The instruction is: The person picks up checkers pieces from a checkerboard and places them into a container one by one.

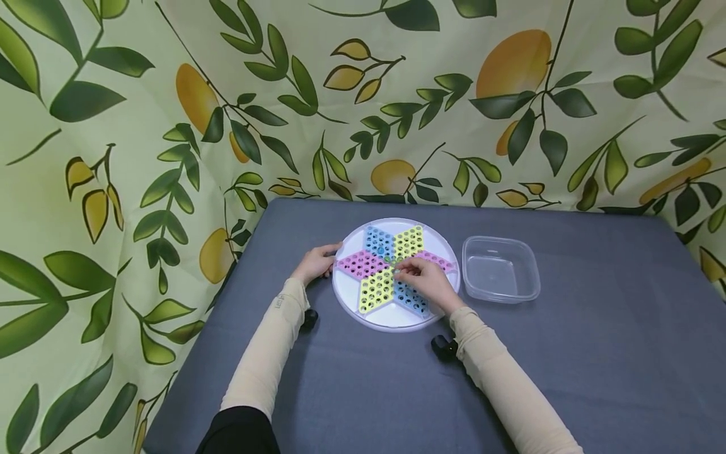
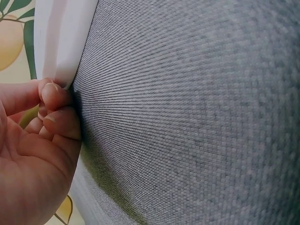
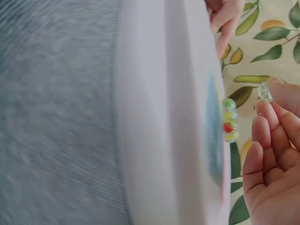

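Observation:
A round white Chinese checkers board with a star of blue, yellow and pink hole fields lies on the table. At its left rim my left hand grips the edge; in the left wrist view the thumb and curled fingers meet at the white rim. My right hand is over the middle of the board. Between thumb and fingertips it pinches a clear glass marble, held apart from the board. Several green, yellow and red-flecked marbles sit in a row near the board's centre.
A clear plastic container without a lid stands just right of the board. Grey cloth covers the table. A leaf-and-fruit patterned curtain hangs behind the table and along its left side.

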Demonstrator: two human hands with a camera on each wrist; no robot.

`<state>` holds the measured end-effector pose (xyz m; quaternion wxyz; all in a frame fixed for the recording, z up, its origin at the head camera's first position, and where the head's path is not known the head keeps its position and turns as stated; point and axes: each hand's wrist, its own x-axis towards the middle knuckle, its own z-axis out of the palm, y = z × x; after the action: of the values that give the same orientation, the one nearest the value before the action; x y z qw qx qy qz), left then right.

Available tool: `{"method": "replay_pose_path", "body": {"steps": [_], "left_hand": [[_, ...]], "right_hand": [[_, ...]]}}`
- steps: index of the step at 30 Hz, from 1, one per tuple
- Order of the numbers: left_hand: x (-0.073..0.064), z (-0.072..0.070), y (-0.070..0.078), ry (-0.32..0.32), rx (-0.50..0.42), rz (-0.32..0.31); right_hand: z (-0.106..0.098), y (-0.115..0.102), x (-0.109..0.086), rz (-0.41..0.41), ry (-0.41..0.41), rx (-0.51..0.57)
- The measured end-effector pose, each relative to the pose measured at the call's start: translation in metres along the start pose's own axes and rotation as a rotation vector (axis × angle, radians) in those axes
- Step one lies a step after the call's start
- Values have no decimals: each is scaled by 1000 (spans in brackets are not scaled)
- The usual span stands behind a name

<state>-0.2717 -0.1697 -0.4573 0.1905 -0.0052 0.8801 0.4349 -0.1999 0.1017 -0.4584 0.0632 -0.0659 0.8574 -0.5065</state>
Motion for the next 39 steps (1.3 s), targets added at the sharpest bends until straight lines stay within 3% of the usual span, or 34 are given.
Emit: {"method": "replay_pose_path", "body": {"steps": [18, 28, 39], "left_hand": [[-3, -1, -1, -6, -11, 9], [-5, 1, -6, -9, -31, 7], [-6, 1, -1, 0, -21, 8]], "right_hand": [[-44, -5, -15, -53, 102, 18], [-65, 2, -25, -2, 153, 4], [-89, 15, -29, 39, 237, -32]]}}
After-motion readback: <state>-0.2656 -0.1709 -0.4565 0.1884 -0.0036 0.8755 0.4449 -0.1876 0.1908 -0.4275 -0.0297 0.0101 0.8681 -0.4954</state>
